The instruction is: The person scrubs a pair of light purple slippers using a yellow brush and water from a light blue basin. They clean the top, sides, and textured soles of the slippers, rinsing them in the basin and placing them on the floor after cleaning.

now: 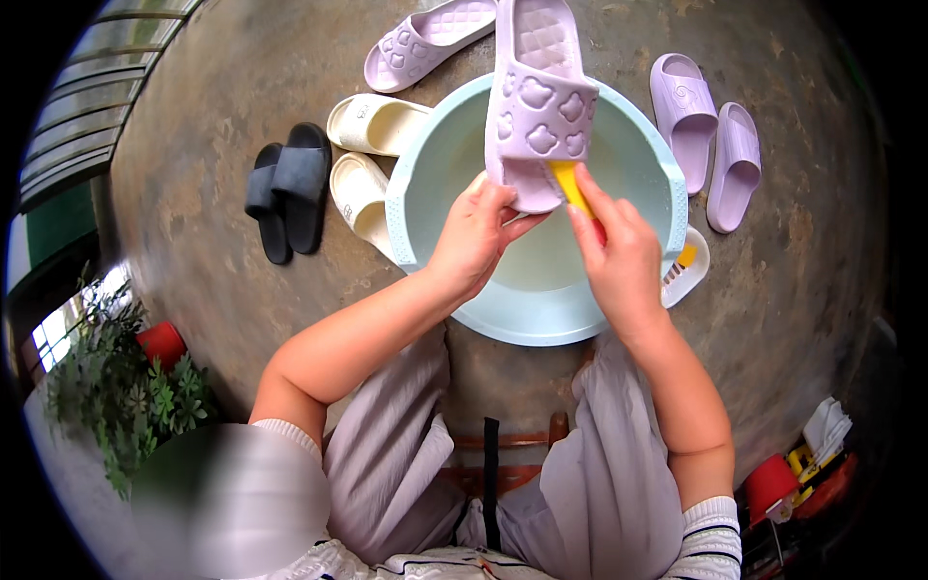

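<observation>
My left hand [474,237] grips a lilac slide slipper [541,106] by its near end, thumb on top. Raised cloud-like shapes cover the slipper's strap, and its far end points away from me. In my right hand [623,256] is a yellow brush [568,184] with a bit of red near my fingers. Its head reaches the slipper's near opening, just below the strap; the bristles are mostly hidden. Both hands are above a pale blue basin [638,145], which holds cloudy, whitish water [541,256].
A matching lilac slipper [411,53] lies beyond the basin. Cream slippers [362,188] and dark slippers [302,179] are to the left, two more lilac slippers [688,121] to the right. A white dish [688,275] with a yellow item sits against the basin. Plants [145,396] stand lower left.
</observation>
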Available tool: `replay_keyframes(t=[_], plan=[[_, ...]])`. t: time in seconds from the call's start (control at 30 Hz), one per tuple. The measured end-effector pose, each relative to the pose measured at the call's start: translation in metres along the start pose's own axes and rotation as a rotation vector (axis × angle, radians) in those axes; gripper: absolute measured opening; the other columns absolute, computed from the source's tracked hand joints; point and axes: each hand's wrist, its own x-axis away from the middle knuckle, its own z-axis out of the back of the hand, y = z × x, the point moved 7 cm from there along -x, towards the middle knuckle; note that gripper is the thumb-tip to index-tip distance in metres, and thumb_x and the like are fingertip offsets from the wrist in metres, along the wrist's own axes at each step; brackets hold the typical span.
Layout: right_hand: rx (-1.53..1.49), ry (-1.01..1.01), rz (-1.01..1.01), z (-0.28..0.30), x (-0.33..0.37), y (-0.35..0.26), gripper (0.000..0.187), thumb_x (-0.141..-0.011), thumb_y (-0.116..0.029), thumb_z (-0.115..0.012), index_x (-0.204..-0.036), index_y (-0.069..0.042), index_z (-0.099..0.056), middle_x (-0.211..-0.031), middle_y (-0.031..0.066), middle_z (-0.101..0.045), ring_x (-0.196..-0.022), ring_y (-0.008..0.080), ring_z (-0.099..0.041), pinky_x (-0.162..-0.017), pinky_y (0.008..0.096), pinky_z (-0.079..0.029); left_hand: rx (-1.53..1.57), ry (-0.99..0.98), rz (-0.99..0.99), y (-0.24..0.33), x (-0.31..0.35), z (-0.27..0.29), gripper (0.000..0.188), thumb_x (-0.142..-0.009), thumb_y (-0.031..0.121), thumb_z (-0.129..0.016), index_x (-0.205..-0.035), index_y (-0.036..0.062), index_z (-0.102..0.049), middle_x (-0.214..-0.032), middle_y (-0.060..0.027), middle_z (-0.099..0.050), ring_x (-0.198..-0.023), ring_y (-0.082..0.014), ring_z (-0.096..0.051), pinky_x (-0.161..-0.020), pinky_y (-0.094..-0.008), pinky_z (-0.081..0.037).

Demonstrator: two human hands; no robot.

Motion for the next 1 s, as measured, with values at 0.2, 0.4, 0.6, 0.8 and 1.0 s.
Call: replay_keyframes(t=[0.2, 0.4, 0.6, 0.8, 1.0], plan=[[0.107, -0.034, -0.007, 0.006, -0.002, 0.006, 0.040, -0.091, -0.022, -0.071, -0.131, -0.019, -0.067, -0.074, 0.0095, -0.056, -0.063, 0.0265, -0.060, -0.058, 0.0404, -0.049, -0.040, 0.001, 0.031, 0.001, 0.005, 0.000, 0.036, -0.099, 0.009, -0.040, -0.130, -0.0056, -0.048, -0.133, -0.0181, -0.057, -0.124, -0.0276, -0.058, -0.113, -0.0460, -0.044], [0.054, -0.025, 0.038, 0.005, 0.007, -0.002, 0.038, -0.089, -0.019, -0.074, -0.126, -0.017, -0.069, -0.075, 0.0091, -0.058, -0.059, 0.0268, -0.060, -0.056, 0.0397, -0.051, 0.035, 0.048, 0.062, -0.005, -0.004, 0.004, 0.037, -0.099, 0.008, -0.038, -0.131, -0.0076, -0.047, -0.133, -0.0197, -0.057, -0.124, -0.0297, -0.058, -0.113, -0.0461, -0.044], [-0.060, -0.091, 0.087, 0.003, 0.013, -0.014, 0.036, -0.088, -0.020, -0.075, -0.123, -0.016, -0.071, -0.071, 0.0076, -0.055, -0.054, 0.0243, -0.058, -0.052, 0.0377, -0.048, -0.011, 0.083, 0.096, -0.005, -0.004, 0.007, 0.038, -0.099, 0.008, -0.037, -0.133, -0.0056, -0.048, -0.131, -0.0183, -0.059, -0.125, -0.0291, -0.058, -0.113, -0.0460, -0.044], [0.044, -0.052, 0.048, 0.010, -0.003, 0.002, 0.037, -0.088, -0.021, -0.075, -0.124, -0.015, -0.071, -0.071, 0.0091, -0.057, -0.062, 0.0254, -0.060, -0.057, 0.0390, -0.049, -0.197, -0.013, 0.066, 0.007, -0.014, 0.017, 0.045, -0.101, 0.006, -0.039, -0.145, -0.0009, -0.038, -0.138, -0.0177, -0.051, -0.119, -0.0282, -0.061, -0.101, -0.0455, -0.055], [-0.073, -0.039, 0.025, -0.009, -0.029, -0.006, 0.037, -0.089, -0.023, -0.074, -0.124, -0.014, -0.070, -0.072, 0.0101, -0.058, -0.065, 0.0268, -0.063, -0.059, 0.0396, -0.050, -0.963, 0.126, -0.589, 0.040, -0.017, 0.012, 0.108, -0.074, -0.001, -0.080, -0.159, 0.0076, -0.014, -0.147, -0.0140, -0.024, -0.126, -0.0264, -0.053, -0.089, -0.0347, -0.059]])
